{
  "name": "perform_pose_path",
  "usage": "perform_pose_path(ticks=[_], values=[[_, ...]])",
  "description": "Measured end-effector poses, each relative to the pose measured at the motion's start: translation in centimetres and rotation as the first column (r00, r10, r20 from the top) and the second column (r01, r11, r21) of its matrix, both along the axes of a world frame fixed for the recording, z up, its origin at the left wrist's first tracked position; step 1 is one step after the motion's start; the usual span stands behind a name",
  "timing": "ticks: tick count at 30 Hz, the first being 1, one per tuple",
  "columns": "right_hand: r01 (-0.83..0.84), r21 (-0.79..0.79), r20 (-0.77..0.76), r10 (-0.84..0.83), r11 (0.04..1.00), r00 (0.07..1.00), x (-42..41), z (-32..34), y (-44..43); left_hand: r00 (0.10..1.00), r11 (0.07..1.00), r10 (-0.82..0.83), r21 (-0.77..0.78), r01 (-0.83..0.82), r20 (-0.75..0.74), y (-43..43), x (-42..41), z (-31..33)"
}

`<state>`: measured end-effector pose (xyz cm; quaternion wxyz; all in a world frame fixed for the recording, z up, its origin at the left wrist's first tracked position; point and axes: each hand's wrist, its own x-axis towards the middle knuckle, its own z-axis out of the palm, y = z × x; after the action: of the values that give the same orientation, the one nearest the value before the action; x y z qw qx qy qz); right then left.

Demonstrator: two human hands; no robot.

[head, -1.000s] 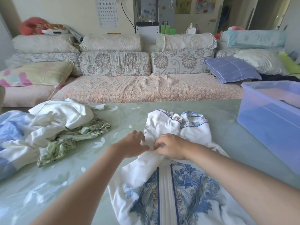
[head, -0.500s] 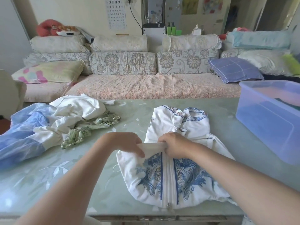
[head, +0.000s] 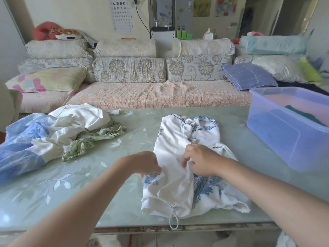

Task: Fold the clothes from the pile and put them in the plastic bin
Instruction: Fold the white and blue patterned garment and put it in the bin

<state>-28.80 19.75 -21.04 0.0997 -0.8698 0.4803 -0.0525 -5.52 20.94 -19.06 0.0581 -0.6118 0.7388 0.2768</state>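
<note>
A white garment with blue floral print [head: 179, 186] lies crumpled on the green table [head: 124, 139], in front of me. My left hand [head: 142, 164] pinches its left edge near the middle. My right hand [head: 201, 160] grips a fold of the white cloth beside it. A pile of clothes [head: 53, 134], blue, white and green-patterned, sits at the table's left. The translucent blue plastic bin [head: 284, 138] stands at the right, with some dark folded cloth inside.
A sofa [head: 142, 93] with floral cushions and pillows runs behind the table. The table's near edge [head: 178, 227] is just below the garment, and a white cord [head: 173, 222] hangs over it.
The white layer has been pulled over the blue front panel, covering most of the print. Both hands have shifted slightly with the cloth, and the view has moved back from the table.
</note>
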Motion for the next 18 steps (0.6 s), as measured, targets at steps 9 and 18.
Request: perform_pose_path(ticks=[9, 18], values=[[-0.004, 0.218, -0.189, 0.046, 0.976, 0.981, -0.3, -3.1, 3.4, 0.881, 0.925, 0.345, 0.277, -0.260, -0.324, 2.8, -0.1, -2.0], [-0.001, 0.219, -0.136, 0.032, 0.976, 0.990, -0.6, -2.6, 3.9, 0.959, 0.923, 0.191, 0.371, -0.103, -0.211, 4.5, 2.9, -1.0]])
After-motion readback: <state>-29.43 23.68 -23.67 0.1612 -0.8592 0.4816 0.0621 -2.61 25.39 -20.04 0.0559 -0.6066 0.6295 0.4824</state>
